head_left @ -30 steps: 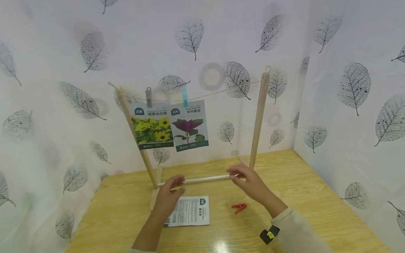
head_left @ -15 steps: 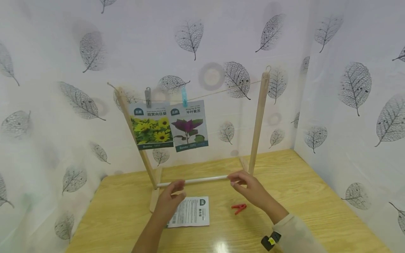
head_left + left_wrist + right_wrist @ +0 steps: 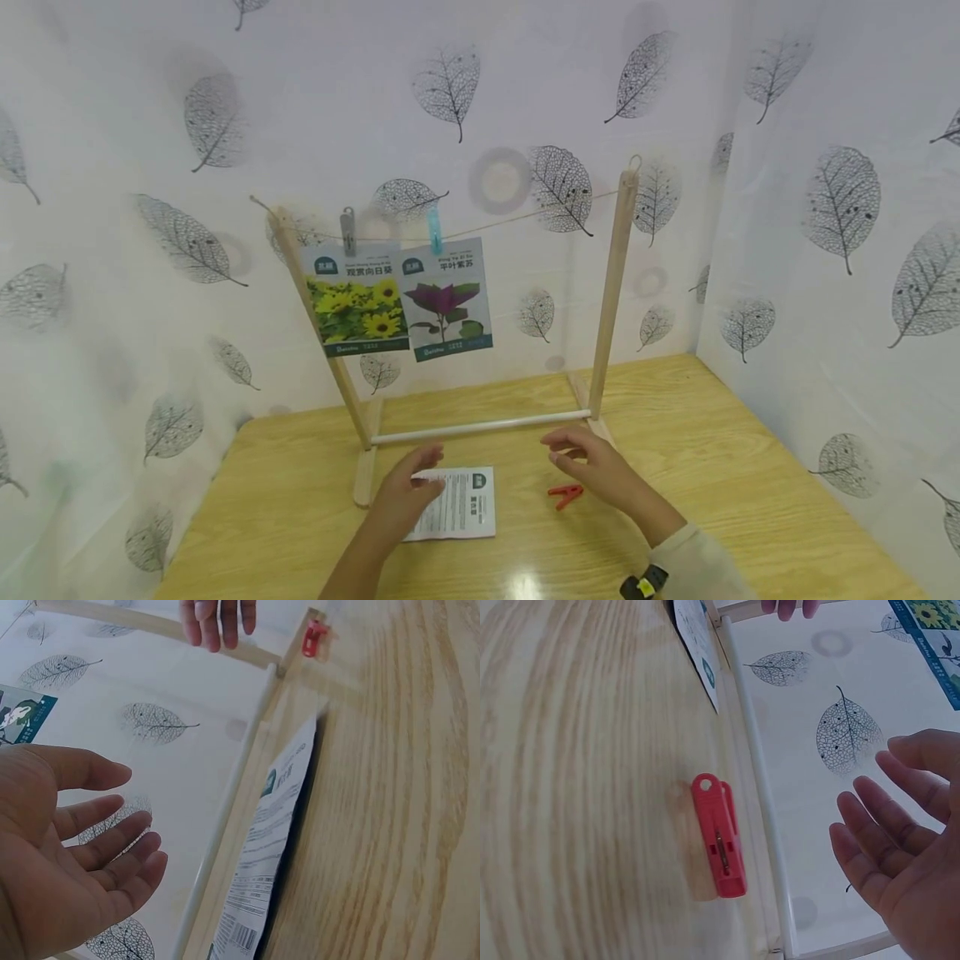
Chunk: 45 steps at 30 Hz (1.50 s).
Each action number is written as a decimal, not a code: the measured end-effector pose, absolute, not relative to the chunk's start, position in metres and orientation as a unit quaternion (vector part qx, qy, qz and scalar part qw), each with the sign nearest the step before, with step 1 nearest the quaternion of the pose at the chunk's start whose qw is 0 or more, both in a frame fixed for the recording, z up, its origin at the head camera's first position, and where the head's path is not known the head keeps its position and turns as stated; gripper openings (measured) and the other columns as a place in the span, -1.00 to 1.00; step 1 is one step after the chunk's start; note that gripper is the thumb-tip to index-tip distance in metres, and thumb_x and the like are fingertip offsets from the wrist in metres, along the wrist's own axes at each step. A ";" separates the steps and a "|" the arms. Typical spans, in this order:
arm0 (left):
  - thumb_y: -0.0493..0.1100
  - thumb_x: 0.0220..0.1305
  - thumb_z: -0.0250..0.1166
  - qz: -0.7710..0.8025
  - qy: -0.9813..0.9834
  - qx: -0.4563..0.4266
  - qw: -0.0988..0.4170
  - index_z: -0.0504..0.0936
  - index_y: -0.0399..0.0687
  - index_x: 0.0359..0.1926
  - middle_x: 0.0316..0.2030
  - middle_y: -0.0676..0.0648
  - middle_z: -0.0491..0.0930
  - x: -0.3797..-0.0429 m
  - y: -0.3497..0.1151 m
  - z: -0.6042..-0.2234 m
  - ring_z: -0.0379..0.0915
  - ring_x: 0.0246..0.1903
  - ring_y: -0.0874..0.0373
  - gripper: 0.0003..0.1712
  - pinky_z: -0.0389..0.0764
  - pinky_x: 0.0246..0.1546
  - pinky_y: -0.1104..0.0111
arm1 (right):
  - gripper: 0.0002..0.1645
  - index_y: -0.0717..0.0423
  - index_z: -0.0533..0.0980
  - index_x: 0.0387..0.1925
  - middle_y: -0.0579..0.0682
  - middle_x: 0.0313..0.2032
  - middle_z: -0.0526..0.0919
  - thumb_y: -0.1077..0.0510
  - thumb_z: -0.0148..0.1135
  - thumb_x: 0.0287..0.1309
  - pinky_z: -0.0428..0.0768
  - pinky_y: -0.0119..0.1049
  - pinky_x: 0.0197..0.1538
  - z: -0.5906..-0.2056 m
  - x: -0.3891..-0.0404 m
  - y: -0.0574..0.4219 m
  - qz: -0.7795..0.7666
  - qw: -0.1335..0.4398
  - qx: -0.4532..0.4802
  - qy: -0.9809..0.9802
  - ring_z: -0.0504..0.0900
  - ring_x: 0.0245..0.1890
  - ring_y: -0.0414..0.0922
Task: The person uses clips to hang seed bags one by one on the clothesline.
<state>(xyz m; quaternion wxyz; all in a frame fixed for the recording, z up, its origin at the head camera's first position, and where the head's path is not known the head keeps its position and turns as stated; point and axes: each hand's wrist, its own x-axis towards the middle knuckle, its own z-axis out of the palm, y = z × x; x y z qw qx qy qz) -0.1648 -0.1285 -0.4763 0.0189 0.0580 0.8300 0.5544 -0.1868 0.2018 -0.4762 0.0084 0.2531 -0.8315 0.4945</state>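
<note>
My left hand (image 3: 405, 493) hovers over the left part of a white seed packet (image 3: 461, 504) that lies printed side up on the table. Its fingers are loosely bent and hold nothing, as the left wrist view shows. To the right, my right hand (image 3: 588, 465) is held above a red clothespin (image 3: 720, 836) on the table, fingers relaxed and apart, touching nothing. From a string hang a packet with yellow flowers (image 3: 360, 308) under a grey clothespin (image 3: 348, 232) and a packet with a purple-leaved plant (image 3: 447, 304) under a blue clothespin (image 3: 435, 232).
A wooden frame stands behind the hands, with a left post (image 3: 347, 400), a right post (image 3: 613, 292) and a white crossbar (image 3: 483, 426) low between them. The string (image 3: 525, 217) slopes up to the right. Leaf-patterned sheeting (image 3: 810, 208) encloses the wooden table (image 3: 675, 417).
Both hands have drawn back slightly from the crossbar toward the person, so its right end now shows. The packets and the red clothespin stay in place.
</note>
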 end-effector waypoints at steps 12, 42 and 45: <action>-0.23 0.27 0.33 0.536 0.840 0.058 0.054 0.49 -0.06 0.32 0.28 -0.15 0.54 -0.160 -0.131 -0.489 0.39 0.32 -0.19 -0.42 0.42 0.32 -0.12 | -0.59 0.25 0.49 0.19 0.25 0.12 0.60 0.09 0.13 0.46 0.62 -0.31 0.11 -0.490 -0.184 0.207 0.498 -0.021 0.254 -0.829 0.63 0.07 0.00; -0.27 -0.12 0.57 0.366 0.909 0.190 0.059 0.65 -0.12 0.04 0.18 -0.20 0.55 -0.161 -0.143 -0.502 0.42 0.25 -0.26 -0.40 0.35 0.32 -0.16 | -0.52 0.33 0.41 0.27 0.35 0.20 0.47 0.13 0.12 0.46 0.65 -0.35 0.04 -0.505 -0.185 0.214 0.504 -0.118 0.231 -0.824 0.64 0.07 0.19; -0.26 -0.16 0.58 0.344 0.916 0.199 0.053 0.67 -0.12 0.02 0.18 -0.20 0.55 -0.161 -0.144 -0.503 0.42 0.23 -0.26 -0.40 0.36 0.32 -0.14 | -0.51 0.30 0.43 0.27 0.29 0.22 0.49 0.10 0.14 0.46 0.64 -0.27 0.09 -0.506 -0.184 0.214 0.487 -0.122 0.228 -0.834 0.65 0.07 0.10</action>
